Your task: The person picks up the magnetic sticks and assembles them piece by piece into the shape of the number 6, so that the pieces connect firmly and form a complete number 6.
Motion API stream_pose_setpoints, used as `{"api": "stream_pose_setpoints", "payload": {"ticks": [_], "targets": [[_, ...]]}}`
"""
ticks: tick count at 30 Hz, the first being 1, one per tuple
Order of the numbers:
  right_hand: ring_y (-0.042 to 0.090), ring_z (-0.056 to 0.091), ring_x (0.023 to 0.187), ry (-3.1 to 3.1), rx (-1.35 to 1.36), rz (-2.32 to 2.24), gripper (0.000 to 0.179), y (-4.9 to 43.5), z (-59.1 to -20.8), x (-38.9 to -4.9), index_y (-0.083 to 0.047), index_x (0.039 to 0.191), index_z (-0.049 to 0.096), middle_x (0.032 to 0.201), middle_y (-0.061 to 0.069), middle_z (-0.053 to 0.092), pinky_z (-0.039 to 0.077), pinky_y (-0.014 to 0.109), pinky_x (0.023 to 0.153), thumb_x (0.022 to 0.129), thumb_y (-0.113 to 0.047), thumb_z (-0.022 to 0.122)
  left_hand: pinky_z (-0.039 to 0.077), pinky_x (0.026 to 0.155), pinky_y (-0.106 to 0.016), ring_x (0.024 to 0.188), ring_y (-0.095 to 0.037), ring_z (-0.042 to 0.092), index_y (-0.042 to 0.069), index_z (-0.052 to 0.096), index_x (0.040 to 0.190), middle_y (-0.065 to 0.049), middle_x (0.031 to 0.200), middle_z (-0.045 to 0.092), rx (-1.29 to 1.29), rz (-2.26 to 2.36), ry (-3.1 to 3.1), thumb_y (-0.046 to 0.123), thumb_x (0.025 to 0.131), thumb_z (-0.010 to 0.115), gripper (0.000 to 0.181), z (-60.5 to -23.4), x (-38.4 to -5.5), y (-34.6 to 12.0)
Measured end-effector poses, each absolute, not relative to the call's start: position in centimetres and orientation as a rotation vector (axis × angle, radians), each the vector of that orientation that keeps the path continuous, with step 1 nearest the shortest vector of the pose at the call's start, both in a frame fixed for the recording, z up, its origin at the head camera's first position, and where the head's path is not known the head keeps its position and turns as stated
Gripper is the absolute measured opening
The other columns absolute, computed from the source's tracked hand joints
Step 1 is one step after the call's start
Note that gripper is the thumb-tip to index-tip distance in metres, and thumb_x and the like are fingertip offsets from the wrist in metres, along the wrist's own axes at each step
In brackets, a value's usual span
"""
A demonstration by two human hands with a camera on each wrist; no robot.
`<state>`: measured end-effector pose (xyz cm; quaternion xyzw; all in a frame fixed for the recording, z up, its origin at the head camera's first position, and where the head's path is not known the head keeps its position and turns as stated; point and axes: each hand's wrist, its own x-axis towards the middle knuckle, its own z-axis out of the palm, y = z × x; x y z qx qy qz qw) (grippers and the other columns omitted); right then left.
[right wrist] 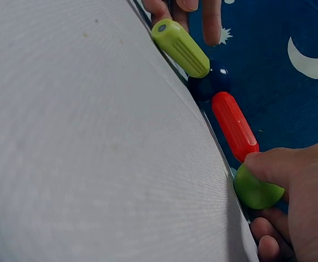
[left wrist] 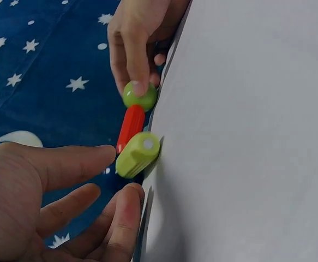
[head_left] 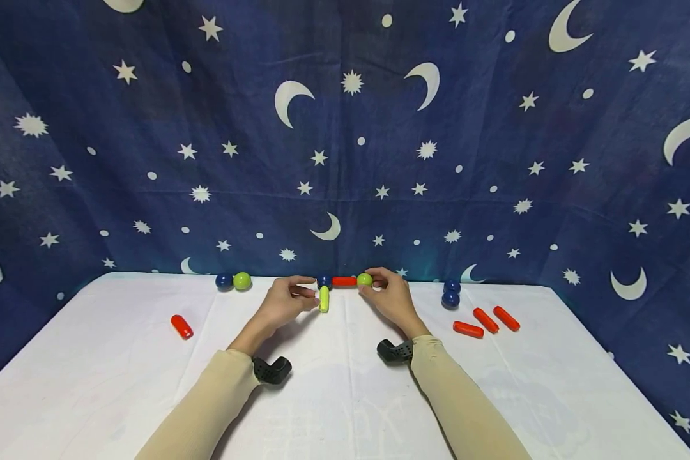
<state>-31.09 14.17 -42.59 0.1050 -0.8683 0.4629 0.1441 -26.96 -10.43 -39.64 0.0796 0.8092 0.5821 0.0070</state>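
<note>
Near the table's far edge, a dark blue ball (head_left: 324, 281) joins a yellow-green ribbed rod (head_left: 324, 301), which points toward me, and a red rod (head_left: 344, 281) reaching right. At the red rod's other end sits a green ball (head_left: 365, 280). My right hand (head_left: 395, 301) pinches this ball between thumb and fingers, as the right wrist view shows on the green ball (right wrist: 256, 188). My left hand (head_left: 283, 305) is just left of the blue ball and yellow-green rod, thumb and fingers spread apart around a gap. Whether its thumb tip touches is unclear.
On the white table (head_left: 345, 396), a blue ball (head_left: 224, 281) and a green ball (head_left: 242, 281) stand at back left, with a red rod (head_left: 181, 326) nearer. At right are two blue balls (head_left: 451, 299) and three red rods (head_left: 468, 329). A starry cloth (head_left: 345, 128) hangs behind.
</note>
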Motion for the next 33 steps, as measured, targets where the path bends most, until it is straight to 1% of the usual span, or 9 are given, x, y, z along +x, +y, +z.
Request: {"api": "stream_pose_setpoints", "payload": {"ticks": [5,7,12,14,17,21,27,30,33], "targets": [[0.025,0.062,0.094,-2.501,0.310,1.338,0.036,14.2,-42.7,-31.1,-0.003,0.118,0.071,0.104,0.011,0.070,0.050,0.038,0.087,0.085,-0.011,0.081,0.056,0.080,-0.035,0.091,-0.023,0.069,-0.008,0.058,0.135,-0.024,0.111,0.069,0.227,1.876,2.514,0.000,0.089,0.073,0.049,-39.3,-27.2,-12.0],[0.025,0.062,0.095,-2.505,0.303,1.336,0.036,14.2,-42.7,-31.1,-0.003,0.119,0.071,0.105,0.011,0.070,0.051,0.038,0.087,0.085,-0.011,0.081,0.055,0.081,-0.035,0.091,-0.021,0.069,-0.008,0.057,0.137,-0.025,0.114,0.068,0.220,1.891,2.524,0.002,0.090,0.072,0.050,-38.9,-27.2,-12.7],[0.025,0.063,0.095,-2.510,0.291,1.338,0.036,14.2,-42.6,-31.1,-0.003,0.119,0.071,0.105,0.011,0.070,0.051,0.039,0.087,0.085,-0.011,0.081,0.052,0.084,-0.034,0.094,-0.017,0.066,-0.003,0.058,0.139,-0.022,0.120,0.068,0.125,1.921,2.564,0.008,0.092,0.073,0.051,-37.9,-27.3,-14.7],[0.026,0.063,0.096,-2.509,0.292,1.340,0.036,14.2,-42.6,-31.0,-0.003,0.119,0.071,0.105,0.011,0.070,0.051,0.039,0.087,0.085,-0.011,0.081,0.052,0.088,-0.036,0.096,-0.015,0.066,-0.001,0.057,0.141,-0.021,0.122,0.067,0.074,1.948,2.555,0.010,0.092,0.073,0.052,-37.7,-27.4,-15.6],[0.026,0.063,0.096,-2.508,0.292,1.338,0.035,14.2,-42.6,-31.0,-0.003,0.118,0.071,0.106,0.011,0.070,0.050,0.039,0.088,0.085,-0.010,0.081,0.053,0.091,-0.036,0.096,-0.012,0.066,0.000,0.057,0.141,-0.020,0.123,0.067,0.007,1.991,2.547,0.010,0.092,0.074,0.053,-37.4,-27.5,-16.6],[0.026,0.063,0.096,-2.511,0.294,1.335,0.036,14.2,-42.6,-31.1,-0.003,0.119,0.071,0.106,0.011,0.070,0.051,0.039,0.088,0.086,-0.010,0.081,0.055,0.088,-0.032,0.091,-0.010,0.068,0.000,0.056,0.142,-0.020,0.122,0.065,-0.021,2.014,2.579,0.008,0.093,0.073,0.053,-37.0,-27.3,-18.0],[0.025,0.063,0.095,-2.508,0.296,1.329,0.036,14.2,-42.6,-31.1,-0.003,0.119,0.071,0.105,0.011,0.070,0.051,0.039,0.087,0.086,-0.011,0.081,0.055,0.077,-0.024,0.084,-0.006,0.067,0.000,0.056,0.142,-0.025,0.129,0.061,-0.073,1.989,2.656,0.011,0.092,0.075,0.055,-37.0,-26.9,-19.6],[0.025,0.062,0.095,-2.511,0.295,1.328,0.036,14.2,-42.6,-31.1,-0.003,0.119,0.071,0.105,0.011,0.070,0.051,0.038,0.087,0.086,-0.011,0.081,0.051,0.073,-0.018,0.088,-0.011,0.066,-0.002,0.056,0.141,-0.026,0.132,0.060,-0.098,1.913,2.733,0.011,0.091,0.075,0.055,-37.4,-26.9,-20.2],[0.025,0.062,0.096,-2.515,0.291,1.329,0.036,14.2,-42.6,-31.1,-0.003,0.119,0.071,0.106,0.011,0.070,0.050,0.038,0.087,0.086,-0.012,0.081,0.048,0.076,-0.015,0.101,-0.023,0.065,-0.005,0.057,0.139,-0.026,0.132,0.060,-0.095,1.811,2.831,0.009,0.089,0.075,0.054,-38.1,-27.0,-20.5]]}}
